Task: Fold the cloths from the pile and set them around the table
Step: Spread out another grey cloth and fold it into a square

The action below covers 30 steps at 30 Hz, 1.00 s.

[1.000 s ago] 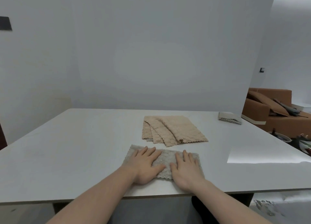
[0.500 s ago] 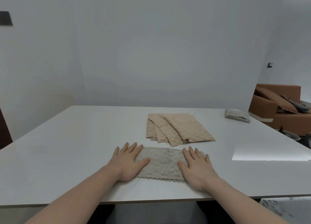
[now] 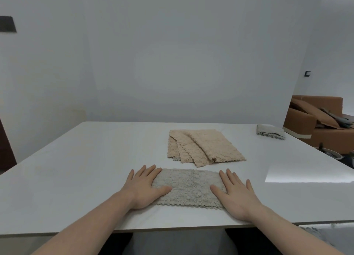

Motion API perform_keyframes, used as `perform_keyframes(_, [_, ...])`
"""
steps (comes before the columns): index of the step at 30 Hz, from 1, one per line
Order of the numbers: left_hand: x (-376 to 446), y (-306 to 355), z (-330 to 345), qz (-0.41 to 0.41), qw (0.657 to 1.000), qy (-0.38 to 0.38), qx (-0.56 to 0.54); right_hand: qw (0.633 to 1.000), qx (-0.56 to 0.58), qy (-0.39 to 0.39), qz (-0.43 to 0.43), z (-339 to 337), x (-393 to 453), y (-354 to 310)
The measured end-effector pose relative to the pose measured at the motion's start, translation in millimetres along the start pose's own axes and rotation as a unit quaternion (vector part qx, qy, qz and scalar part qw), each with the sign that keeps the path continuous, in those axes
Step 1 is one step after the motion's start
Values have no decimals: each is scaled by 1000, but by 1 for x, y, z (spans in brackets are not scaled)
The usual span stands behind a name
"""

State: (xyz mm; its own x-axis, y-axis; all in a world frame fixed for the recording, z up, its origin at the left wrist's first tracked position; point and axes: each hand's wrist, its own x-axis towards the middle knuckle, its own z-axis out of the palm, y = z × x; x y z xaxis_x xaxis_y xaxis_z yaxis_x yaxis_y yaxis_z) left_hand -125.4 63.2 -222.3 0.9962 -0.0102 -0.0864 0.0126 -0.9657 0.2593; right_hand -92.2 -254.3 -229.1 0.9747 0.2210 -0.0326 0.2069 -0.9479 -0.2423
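Hands flat on grey cloth (image 3: 188, 189) — left hand (image 3: 142, 187) and right hand (image 3: 236, 194) at its ends, fingers straight, slightly spread; tan pile (image 3: 203, 147) beyond

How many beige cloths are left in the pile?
4 show, fanned out in the pile mid-table beyond the grey cloth: their scalloped edges step from left to right, the rightmost on top. A sliver of greyish edge peeks from under them, so more may be hidden.

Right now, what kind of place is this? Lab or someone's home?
Most likely a home, probably a dining area opening onto a living room. A large plain white table stands against a bare wall, a brown sofa with cushions sits beyond it, and beige cloths lie fanned on the tabletop.
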Motion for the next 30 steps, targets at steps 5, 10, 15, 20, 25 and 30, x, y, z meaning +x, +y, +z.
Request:
perform_keyframes(5, [-1,-1,5,2,1000,28,-1,1000,14,-18,9,-4,-8,7])
perform_keyframes(10, [1,-2,10,1,999,49,-9,988,153,16,35,-13,-5,17])
perform_keyframes(15, [1,-2,9,2,998,55,-23,990,81,60,95,-22,10,16])
perform_keyframes(20, [3,-3,8,1,995,71,-68,985,76,8,154,-35,21,8])
perform_keyframes(25, [2,-2,6,-2,990,92,-107,968,190,39,156,-30,24,15])
perform_keyframes(30, [-2,-1,5,12,990,103,-94,952,246,41,176,-52,24,20])
